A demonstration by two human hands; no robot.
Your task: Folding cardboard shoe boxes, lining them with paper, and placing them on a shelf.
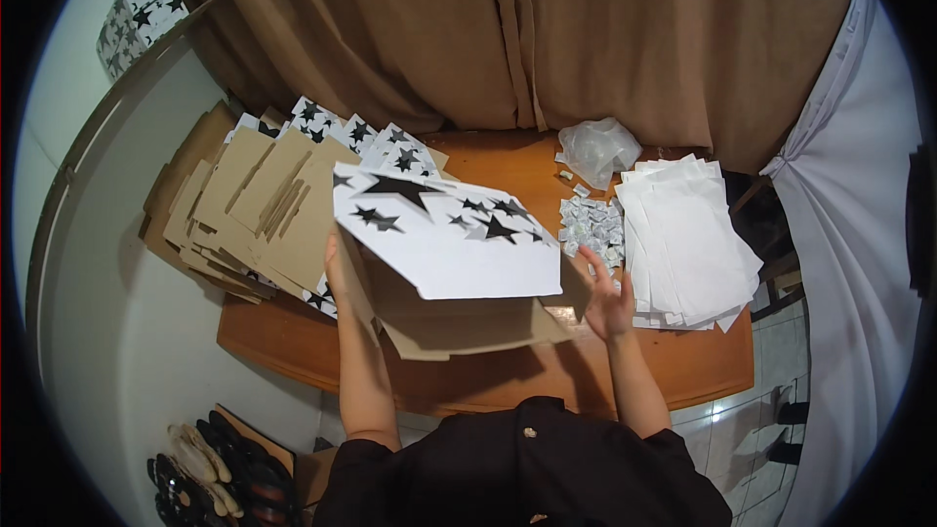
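Note:
A cardboard box, white with black stars outside and plain brown inside, is held up above the table between my two hands. Its lower side gapes toward me, with brown flaps hanging out. My left hand grips the box's left side; most of its fingers are hidden behind the cardboard. On the right side flap lies my right hand, fingers pointing up and partly spread along its outer face. Just beyond that hand is a pile of small whitish packets.
Flattened cardboard pieces, some star-printed, overlap on the left of the wooden table. White paper sheets are stacked at right, near a clear plastic bag. Star-patterned boxes stand upper left. Shoes lie lower left. Brown curtains hang behind.

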